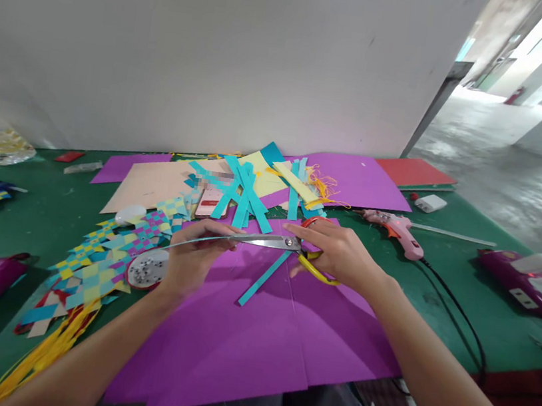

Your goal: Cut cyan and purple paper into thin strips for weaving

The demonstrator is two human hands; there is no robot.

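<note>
one broad spread of purple paper point(218, 363) covers the near edge of the green table point(504, 336); at its left, yellow cords point(53, 350) trail from a heap of woven paper pieces point(100, 273). a loose blue strip point(262, 282) lies slantwise on the purple. just beyond, the left hand point(195, 259) pinches a thin pale-blue strip point(189, 242) between thumb and fingers, its end at the blade tips of the scissors point(268, 241); whether the blades bite it, i cannot tell. the right hand point(344, 254) has its fingers curled about the red and yellow handles. a round tub point(147, 268) sits beside the left wrist, and a pink glue gun point(398, 234) lies to the right. farther back, crisscrossed blue strips point(255, 194) partly cover a phone point(207, 205), near a red sheet point(413, 175). behind stands a white panel point(210, 60).
</note>
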